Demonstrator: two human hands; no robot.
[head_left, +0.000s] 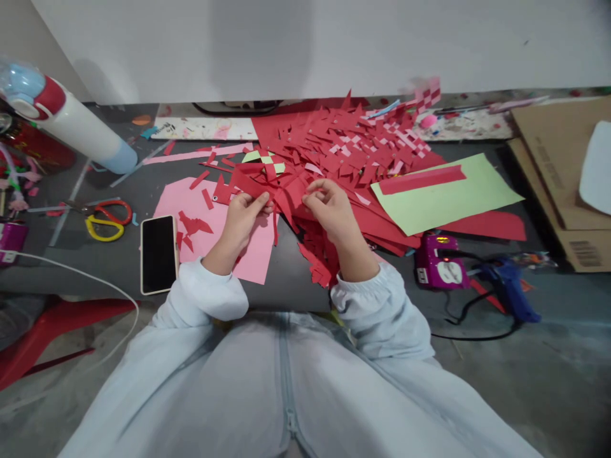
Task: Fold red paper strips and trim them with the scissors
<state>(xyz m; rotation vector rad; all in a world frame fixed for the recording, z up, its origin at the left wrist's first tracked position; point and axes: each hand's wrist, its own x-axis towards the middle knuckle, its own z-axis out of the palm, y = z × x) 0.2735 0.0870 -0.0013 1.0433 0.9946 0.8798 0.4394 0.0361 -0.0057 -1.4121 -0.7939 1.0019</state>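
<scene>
Desk (286, 254): grey top, crowded with cut paper. Largest item on it: layered red paper pile (334, 152), centre to right, with pink-and-red checkered bits. Right end: cardboard (548, 165), barcode printed near its lower corner, digits too small to read. Pale green sheet (453, 197), a red strip (424, 180) lying on it; pink sheet (217, 235) at left, red scraps on top. White-and-blue bottle (86, 121) lies tilted at upper left beside a red can (35, 143), lettering illegible.

Left hand (245, 219): thumb and fingers pinched on the red paper piece (251, 181), which lies at the near left edge of the pile. Right hand (329, 210): thumb and forefinger bent toward each other just beside that piece's right part; whether paper sits between them, cannot tell.

Phone (159, 256): screen dark, partly beside the pink sheet. Blue glue gun (510, 289) near a purple box (442, 262): yellow emblem, pale printed figure, white label unreadable. Scissors (107, 216): red and yellow handles. White strip (205, 129) behind: dark handwriting, not legible
</scene>
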